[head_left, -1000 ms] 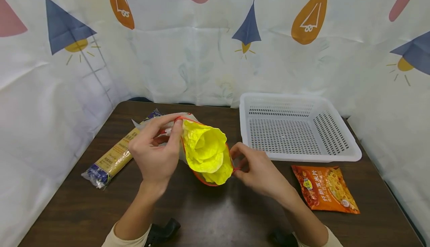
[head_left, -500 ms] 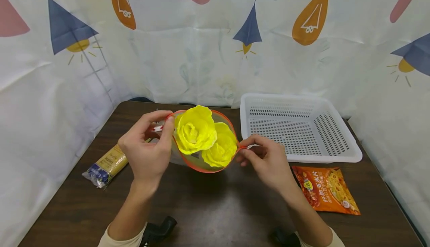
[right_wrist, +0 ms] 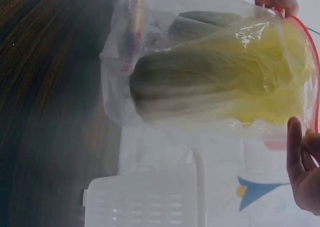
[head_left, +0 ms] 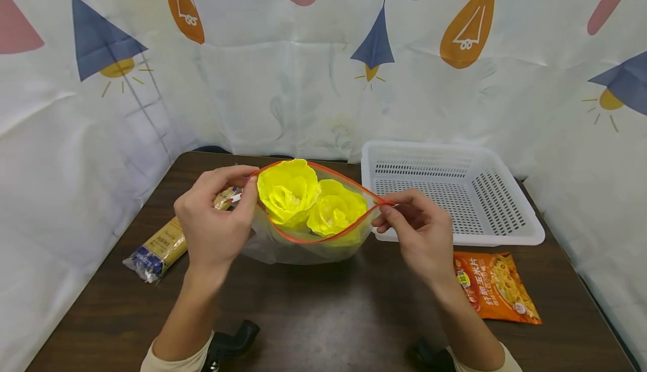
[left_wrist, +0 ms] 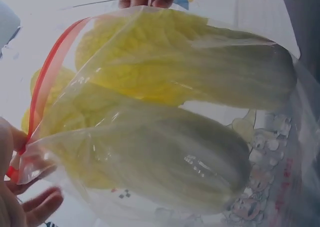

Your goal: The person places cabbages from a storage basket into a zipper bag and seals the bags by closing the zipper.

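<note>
Left hand: your left hand [head_left: 212, 220] pinches the left end of the bag's red zip edge between thumb and fingers; in the left wrist view the fingers [left_wrist: 37, 207] curl at the bag's corner.
Right hand: your right hand [head_left: 422, 231] pinches the right end of the same red edge, thumb and forefinger closed on it.
Bag: clear zip bag [head_left: 283, 248] held between both hands above the table's middle, mouth open and facing up toward you, the red rim pulled into a wide oval; its underside hangs near the table, contact cannot be told.
Contents: two yellow cabbage heads [head_left: 288, 192] sit side by side inside the bag, leafy tops at the mouth, pale stems toward the bottom; both wrist views show them lying against the plastic.
Table: dark wood table [head_left: 323, 321], patterned curtain behind it.
Basket: white slotted basket [head_left: 505, 231] stands to your right of the bag, near your right hand.
Snack packet: orange snack packet [head_left: 492, 293] lies flat just in front of the basket, beside your right forearm.
Noodle pack: long pasta pack [head_left: 162, 245] lies on the table behind and to the left of your left hand.
</note>
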### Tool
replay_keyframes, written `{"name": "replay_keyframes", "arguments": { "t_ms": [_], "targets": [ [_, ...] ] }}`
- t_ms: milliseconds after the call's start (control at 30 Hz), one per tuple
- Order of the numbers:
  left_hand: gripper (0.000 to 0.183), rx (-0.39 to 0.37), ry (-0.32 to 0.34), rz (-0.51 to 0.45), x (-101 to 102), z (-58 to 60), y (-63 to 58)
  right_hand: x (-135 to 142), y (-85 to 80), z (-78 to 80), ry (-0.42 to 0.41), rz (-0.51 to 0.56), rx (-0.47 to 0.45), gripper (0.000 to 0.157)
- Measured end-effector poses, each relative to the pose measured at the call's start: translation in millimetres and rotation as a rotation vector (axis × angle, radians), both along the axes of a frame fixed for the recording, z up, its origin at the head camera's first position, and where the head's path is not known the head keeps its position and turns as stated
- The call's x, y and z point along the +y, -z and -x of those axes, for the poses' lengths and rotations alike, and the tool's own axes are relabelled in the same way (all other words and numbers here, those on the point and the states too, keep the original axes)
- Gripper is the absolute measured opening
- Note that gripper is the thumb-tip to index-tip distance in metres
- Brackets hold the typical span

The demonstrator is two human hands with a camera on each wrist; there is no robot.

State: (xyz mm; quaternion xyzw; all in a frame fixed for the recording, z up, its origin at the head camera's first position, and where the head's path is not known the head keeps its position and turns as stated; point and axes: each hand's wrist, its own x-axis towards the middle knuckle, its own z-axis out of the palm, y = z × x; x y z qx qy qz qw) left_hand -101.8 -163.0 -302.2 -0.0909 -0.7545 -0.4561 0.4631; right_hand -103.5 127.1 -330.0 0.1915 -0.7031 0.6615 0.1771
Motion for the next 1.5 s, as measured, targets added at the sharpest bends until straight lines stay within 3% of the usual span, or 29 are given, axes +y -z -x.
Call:
{"name": "replay_keyframes", "arguments": {
  "t_ms": [233, 467, 567, 667, 733, 833, 1000, 1100, 1200, 1367, 1433, 1500],
  "targets": [
    [0.013, -0.126, 0.233, -0.104, -2.2, -0.6, -2.9, 1.7, 0.0, 0.2, 0.012, 0.023, 0.015, 0.012],
    [0.014, -0.216, 0.375, -0.137, -3.0, 1.1, -3.0, 1.0, 0.4, 1.8, 0.003, 0.031, -0.015, 0.011],
    [0.024, -0.255, 0.486, -0.1, -9.6, 1.1, -3.7, 0.2, 0.5, 2.4, 0.005, 0.046, -0.05, 0.01],
    [0.043, -0.303, 0.598, 0.007, -17.3, -0.1, -5.1, -0.1, 1.1, 4.3, 0.013, 0.048, -0.077, 0.009],
    [0.055, -0.335, 0.631, 0.072, -20.8, -0.3, -5.9, 0.0, 1.8, 5.8, 0.019, 0.051, -0.09, 0.008],
    [0.059, -0.359, 0.626, 0.081, -22.0, 0.8, -5.7, 0.8, 3.1, 8.0, 0.02, 0.061, -0.108, 0.008],
    [0.041, -0.318, 0.664, -0.173, -14.5, 4.1, -3.7, 3.5, 4.7, 12.3, 0.036, 0.123, -0.167, 0.01],
    [0.034, -0.279, 0.683, -0.241, -8.9, 5.1, -1.8, 4.9, 4.8, 14.2, 0.049, 0.153, -0.2, 0.011],
    [0.03, -0.238, 0.641, -0.258, -5.3, 5.6, -0.8, 5.8, 4.9, 15.2, 0.057, 0.167, -0.221, 0.012],
    [0.023, -0.17, 0.533, -0.408, -3.4, 7.5, -1.2, 7.0, 4.6, 15.4, 0.064, 0.19, -0.212, 0.014],
    [0.021, -0.188, 0.521, -0.43, -2.9, 7.2, -0.9, 6.5, 4.6, 15.1, 0.047, 0.18, -0.189, 0.014],
    [0.02, -0.219, 0.536, -0.393, -2.6, 5.6, -0.8, 5.7, 5.1, 15.0, 0.025, 0.167, -0.167, 0.014]
  ]
}}
